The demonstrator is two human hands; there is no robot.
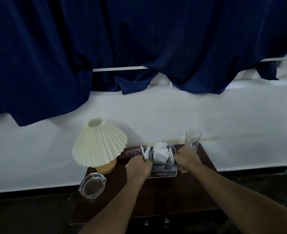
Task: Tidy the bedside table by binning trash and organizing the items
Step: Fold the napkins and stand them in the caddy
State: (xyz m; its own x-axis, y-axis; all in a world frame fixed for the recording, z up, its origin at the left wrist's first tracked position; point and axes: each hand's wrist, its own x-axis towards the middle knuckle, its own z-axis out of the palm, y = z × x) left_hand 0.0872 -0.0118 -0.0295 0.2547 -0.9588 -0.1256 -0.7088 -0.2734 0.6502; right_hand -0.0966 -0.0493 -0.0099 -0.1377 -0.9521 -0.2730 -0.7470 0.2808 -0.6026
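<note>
A grey organizer box [165,166] stands at the back middle of the dark bedside table [173,196], with white tissues and papers [159,153] sticking up out of it. My left hand [139,166] grips the box's left side, touching a white paper there. My right hand [187,158] grips its right side. A maroon glasses case [132,152] lies just left of the box, behind my left hand. The box's lower front carries a label partly hidden between my wrists.
A pleated cream lamp [97,144] on a wooden base stands at the table's back left. A clear glass ashtray [92,185] sits at the left front edge. A drinking glass [192,139] stands at the back right. White wall and blue curtain [139,48] lie behind.
</note>
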